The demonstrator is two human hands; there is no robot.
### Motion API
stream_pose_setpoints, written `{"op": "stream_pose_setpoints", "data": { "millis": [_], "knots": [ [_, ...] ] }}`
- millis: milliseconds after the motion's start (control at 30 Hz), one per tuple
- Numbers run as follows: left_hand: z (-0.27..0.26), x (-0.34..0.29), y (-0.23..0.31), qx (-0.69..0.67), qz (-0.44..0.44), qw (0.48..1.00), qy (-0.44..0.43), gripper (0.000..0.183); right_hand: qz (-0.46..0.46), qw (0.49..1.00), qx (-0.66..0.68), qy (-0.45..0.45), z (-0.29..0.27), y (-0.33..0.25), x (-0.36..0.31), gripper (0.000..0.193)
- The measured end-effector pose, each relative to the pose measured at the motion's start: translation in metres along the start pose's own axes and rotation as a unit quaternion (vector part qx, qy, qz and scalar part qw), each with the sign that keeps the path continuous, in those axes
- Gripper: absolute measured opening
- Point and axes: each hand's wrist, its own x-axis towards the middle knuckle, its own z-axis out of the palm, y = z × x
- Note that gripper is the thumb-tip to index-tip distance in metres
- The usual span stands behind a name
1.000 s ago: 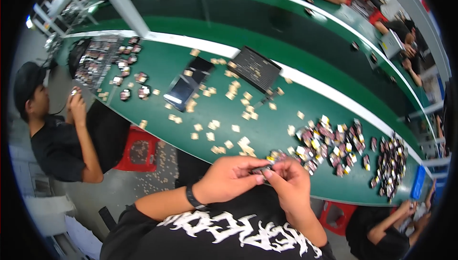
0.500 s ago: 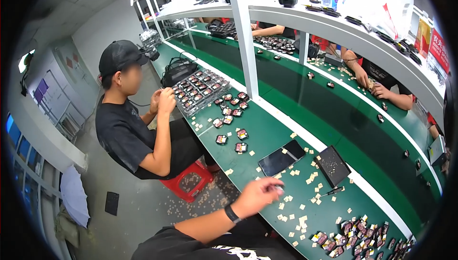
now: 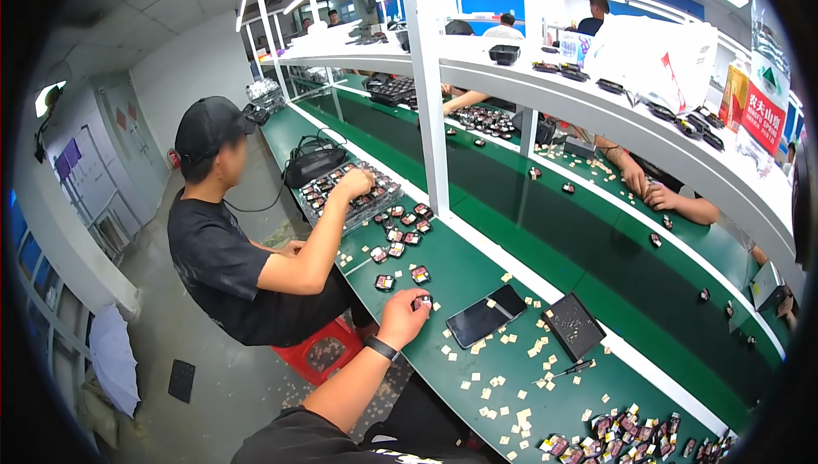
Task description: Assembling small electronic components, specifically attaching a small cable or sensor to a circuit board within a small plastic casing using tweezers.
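My left hand (image 3: 403,321), with a dark band on its wrist, is closed on a small black device with a light label (image 3: 421,301). It hangs over the near edge of the green bench. Just beyond it, two similar labelled devices lie apart, one at the left (image 3: 384,282) and one at the right (image 3: 420,274). A cluster of the same kind (image 3: 409,227) sits farther up. To the right of my hand, a dark smartphone (image 3: 486,317) lies flat with small pale squares around it. My right hand is out of the picture.
A co-worker at my left reaches over a clear tray of devices (image 3: 319,195). A black tray (image 3: 574,328), a screwdriver (image 3: 567,369) and a heap of devices (image 3: 609,438) lie on the right. A white post (image 3: 429,123) and shelf stand behind. Other people's hands work across the bench.
My left hand has moved left and farther up the bench with the small device, toward the two loose ones. The co-worker's hand has reached over the clear tray. The view has shifted slightly.
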Motion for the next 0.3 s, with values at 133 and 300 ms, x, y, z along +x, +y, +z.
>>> {"op": "stream_pose_setpoints", "data": {
  "millis": [133,300],
  "knots": [
    [0.007,0.008,0.008,0.129,0.063,0.990,0.008,0.025,-0.007,0.996,-0.083,0.029,-0.003,0.002,0.018,0.029],
    [0.012,0.018,0.012,0.194,0.080,0.978,-0.015,0.031,-0.062,0.854,-0.511,-0.074,-0.031,0.066,0.037,0.040]
  ]
}}
